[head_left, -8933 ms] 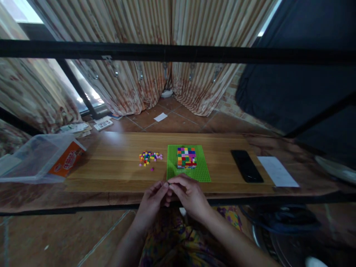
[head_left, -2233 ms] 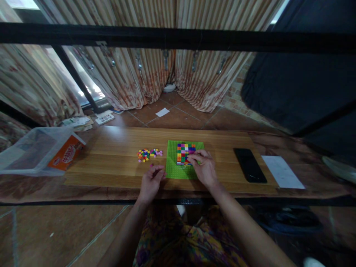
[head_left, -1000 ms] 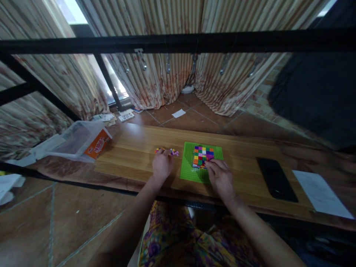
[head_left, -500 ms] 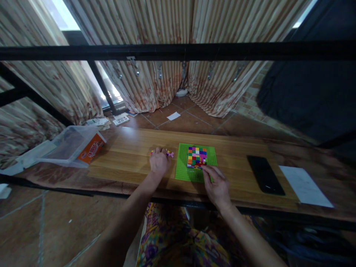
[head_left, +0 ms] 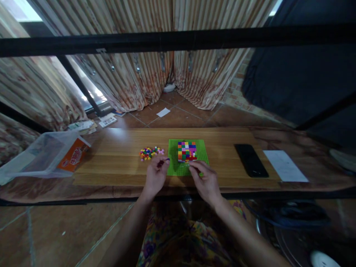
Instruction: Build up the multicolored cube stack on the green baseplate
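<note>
A square block of many-coloured toy building bricks stands on the green studded baseplate. My left hand is raised just left of the baseplate, pinching a small dark, bluish-purple building brick between thumb and forefinger. Behind that hand lies a loose pile of small coloured bricks. My right hand is at the near side of the block, thumb and forefinger closed by its front edge. Whatever those fingertips hold, if anything, is too small to make out.
On the wooden board, a black phone lies to the right, beside a white sheet of paper. A clear plastic bin with an orange label stands at the left end. A dark metal bar crosses beyond the table.
My left hand has come off the loose pile toward me and now pinches a dark brick. My right hand stays by the block's near edge. The camera view has shifted.
</note>
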`<state>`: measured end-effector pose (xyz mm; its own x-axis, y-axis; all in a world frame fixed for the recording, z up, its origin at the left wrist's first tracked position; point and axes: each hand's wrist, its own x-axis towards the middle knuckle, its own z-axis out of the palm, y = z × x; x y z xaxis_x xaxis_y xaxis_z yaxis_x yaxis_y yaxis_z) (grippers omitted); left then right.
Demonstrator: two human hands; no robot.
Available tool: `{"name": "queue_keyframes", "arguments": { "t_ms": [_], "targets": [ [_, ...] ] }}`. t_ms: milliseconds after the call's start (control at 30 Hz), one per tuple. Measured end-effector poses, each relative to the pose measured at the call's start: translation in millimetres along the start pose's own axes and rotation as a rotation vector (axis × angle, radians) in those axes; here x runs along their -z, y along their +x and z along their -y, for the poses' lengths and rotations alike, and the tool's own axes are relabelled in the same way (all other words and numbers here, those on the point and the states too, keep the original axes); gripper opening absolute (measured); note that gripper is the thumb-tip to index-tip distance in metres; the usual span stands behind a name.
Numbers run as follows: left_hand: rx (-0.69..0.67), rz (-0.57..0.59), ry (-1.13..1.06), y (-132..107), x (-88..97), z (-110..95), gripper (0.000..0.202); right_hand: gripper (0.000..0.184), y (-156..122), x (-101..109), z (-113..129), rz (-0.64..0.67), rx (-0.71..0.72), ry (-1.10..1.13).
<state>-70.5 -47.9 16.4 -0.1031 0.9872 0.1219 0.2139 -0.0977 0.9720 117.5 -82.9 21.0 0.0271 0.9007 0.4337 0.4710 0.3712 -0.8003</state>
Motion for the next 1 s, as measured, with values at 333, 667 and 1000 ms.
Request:
{"name": "queue_keyframes", "arguments": {
  "t_ms": [333,667,1000],
  "targets": [
    [0.553,0.230,-0.631,-36,-20.0,-24,0.028,0.019,-3,-4,14,0.159,0.150,-0.007],
    [0.616,0.353,-0.570,-39,-27.8,-13,0.029,0.018,-13,8,0,0.242,0.069,0.022],
    [0.483,0.202,-0.391,-28,-35.3,-10,0.028,0.014,6,0,-18,0.001,-0.016,0.018]
  ]
}}
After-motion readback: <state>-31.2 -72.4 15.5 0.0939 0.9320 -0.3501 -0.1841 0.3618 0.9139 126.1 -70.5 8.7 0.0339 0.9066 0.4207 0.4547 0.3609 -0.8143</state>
